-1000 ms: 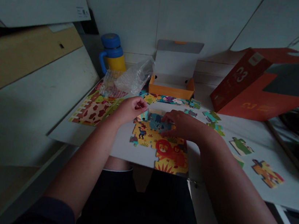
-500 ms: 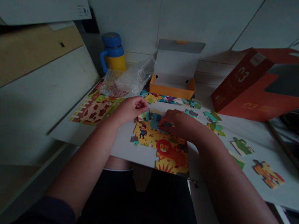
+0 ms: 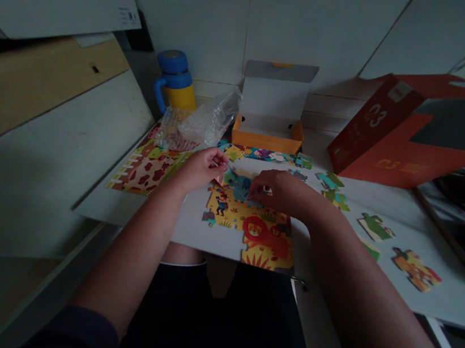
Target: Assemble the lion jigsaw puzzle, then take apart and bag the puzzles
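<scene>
Fingers [image 3: 219, 159] of the left hand [image 3: 204, 166] curl in, thumb close to the index, right at the upper left corner of the jigsaw [image 3: 234, 208]; whether they pinch a piece there, I can't tell. Across from them, the right hand [image 3: 284, 191] bends its fingers down over the elephant [image 3: 239, 187], a small gap showing behind the thumb; whether they grip anything is hidden. The jigsaw lies flat between and below both hands, red lions at its near right corner, on the pale tabletop [image 3: 211, 238].

Out to the containers! Straight behind sits the orange box [image 3: 266, 141], lid raised, pale inner walls on show, its front wall hiding the floor. Left of it, crumpled clear plastic [image 3: 207, 122] covers the far edge of a brown-patched panel [image 3: 147, 171] and part of the blue-and-yellow flask [image 3: 179, 87], which is capped, contents out of sight. Over on the right leans a big red carton [image 3: 404, 139], its inside unseen.

Loose bits next: a green piece [image 3: 375, 227] and an orange piece [image 3: 417, 269] lie right of the right forearm [image 3: 345, 257], which partly blocks another green-edged piece [image 3: 372, 250].
</scene>
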A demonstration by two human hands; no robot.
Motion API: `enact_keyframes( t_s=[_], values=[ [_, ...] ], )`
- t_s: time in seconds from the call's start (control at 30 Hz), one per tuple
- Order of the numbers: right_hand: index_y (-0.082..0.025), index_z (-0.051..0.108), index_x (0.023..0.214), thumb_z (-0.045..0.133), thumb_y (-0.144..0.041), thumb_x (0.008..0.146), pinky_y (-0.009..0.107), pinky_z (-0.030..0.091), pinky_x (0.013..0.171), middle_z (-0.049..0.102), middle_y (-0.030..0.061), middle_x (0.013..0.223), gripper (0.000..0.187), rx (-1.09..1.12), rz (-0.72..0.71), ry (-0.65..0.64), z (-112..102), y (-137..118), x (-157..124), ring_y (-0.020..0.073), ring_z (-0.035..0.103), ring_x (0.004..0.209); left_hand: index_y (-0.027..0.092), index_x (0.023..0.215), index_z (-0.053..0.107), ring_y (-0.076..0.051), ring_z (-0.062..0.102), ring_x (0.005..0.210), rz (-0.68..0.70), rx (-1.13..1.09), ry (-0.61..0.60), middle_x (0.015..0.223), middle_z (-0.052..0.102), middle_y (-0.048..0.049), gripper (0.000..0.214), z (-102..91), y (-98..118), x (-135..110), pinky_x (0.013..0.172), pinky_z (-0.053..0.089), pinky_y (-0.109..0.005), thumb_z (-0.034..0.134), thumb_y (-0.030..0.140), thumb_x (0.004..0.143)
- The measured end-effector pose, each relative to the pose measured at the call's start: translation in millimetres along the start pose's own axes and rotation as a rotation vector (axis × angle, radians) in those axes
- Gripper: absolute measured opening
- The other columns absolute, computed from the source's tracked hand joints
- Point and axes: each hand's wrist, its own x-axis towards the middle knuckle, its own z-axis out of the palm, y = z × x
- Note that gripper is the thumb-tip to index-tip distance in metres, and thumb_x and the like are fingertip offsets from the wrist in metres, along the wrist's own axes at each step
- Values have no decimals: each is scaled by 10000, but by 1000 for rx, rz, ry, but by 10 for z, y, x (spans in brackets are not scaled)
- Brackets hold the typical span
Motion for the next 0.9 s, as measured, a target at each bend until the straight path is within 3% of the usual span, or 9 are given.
enact_keyframes(
  t_s=[0.2, 0.4, 0.57, 0.7, 0.77, 0.9],
  values=[
    [-291, 799, 1017, 723, -341, 902, 342, 498, 814, 799, 36, 1046, 147, 25, -8, -93, 11, 5, -15, 249, 711, 921, 189, 1015, 651, -137, 676, 782, -5, -5, 12, 962, 692, -24, 165, -5, -5, 2, 676, 521, -242, 739, 217, 878],
    [-237, 795, 1039, 674, -385, 971, 313, 443, 728, 784, 55, 969, 203, -27, 27, 94, -7, -5, 13, 198, 659, 789, 200, 1056, 628, -125, 654, 765, 31, -22, 40, 941, 654, -8, 187, -2, -55, 18, 682, 524, -237, 712, 175, 891],
    [-223, 789, 1043, 673, -333, 992, 327, 464, 777, 774, 71, 993, 167, -71, -7, 118, 34, -216, -132, 210, 665, 854, 203, 1084, 626, -133, 652, 847, 127, 15, 211, 995, 660, -19, 200, -57, -20, 37, 747, 535, -239, 695, 173, 899],
    [-237, 774, 1087, 734, -377, 972, 434, 524, 967, 754, 97, 1111, 186, -95, -37, 140, 326, -625, -492, 275, 681, 1044, 204, 1055, 616, -126, 643, 834, 169, -13, 314, 1004, 661, -18, 177, -111, 23, 47, 745, 525, -228, 680, 167, 894],
    [-246, 758, 1200, 800, -386, 923, 498, 521, 1046, 721, 118, 1267, 314, -95, -12, 165, 536, -798, -673, 324, 649, 1186, 208, 1048, 611, -124, 648, 815, 176, -31, 339, 986, 661, -12, 178, -123, 31, 50, 733, 519, -225, 683, 173, 889],
    [-254, 708, 1337, 760, -420, 955, 569, 498, 1115, 658, 131, 1423, 419, -85, 41, 263, 856, -904, -880, 358, 593, 1294, 211, 1036, 598, -124, 654, 775, 185, -107, 301, 946, 657, -2, 180, -112, 53, 52, 692, 506, -224, 687, 193, 880]
  ],
)
